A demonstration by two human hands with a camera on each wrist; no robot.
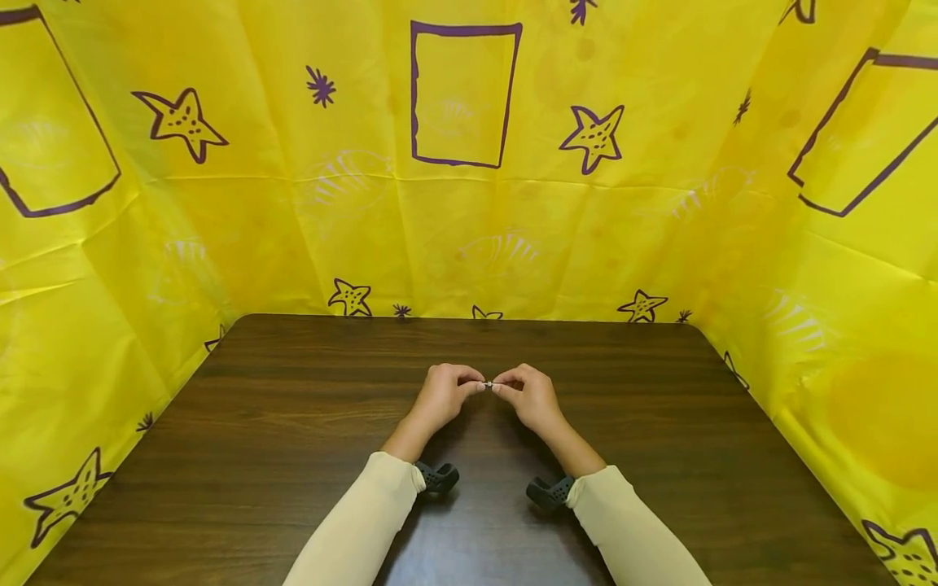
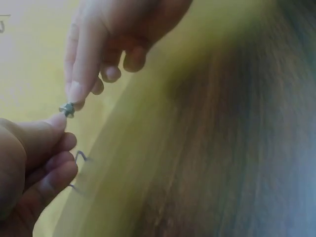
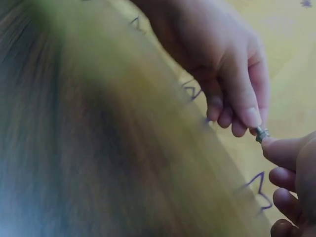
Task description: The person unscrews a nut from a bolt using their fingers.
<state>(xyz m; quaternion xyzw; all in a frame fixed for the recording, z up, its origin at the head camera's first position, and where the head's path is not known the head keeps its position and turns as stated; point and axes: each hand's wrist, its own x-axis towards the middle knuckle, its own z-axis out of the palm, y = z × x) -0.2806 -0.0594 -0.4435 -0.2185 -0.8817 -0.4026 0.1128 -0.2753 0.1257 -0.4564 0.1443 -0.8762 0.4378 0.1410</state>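
Above the far half of the table, both hands meet at a small metal bolt [image 1: 489,383] with what looks like a nut or washer on it. My left hand [image 1: 442,395] pinches one end between thumb and forefinger. From the opposite side my right hand [image 1: 536,397] pinches the other end the same way. In the left wrist view the middle of the bolt [image 2: 66,109] shows between the fingertips, grey and ridged. The right wrist view also shows the bolt [image 3: 261,134]; its two ends are hidden under the fingers.
A dark wood-grain table [image 1: 293,488] lies beneath the hands. Yellow cloth [image 1: 469,212] with purple stars and frames hangs at the back and both sides, close to the table edges. Each wrist wears a black strap mount [image 1: 438,478].
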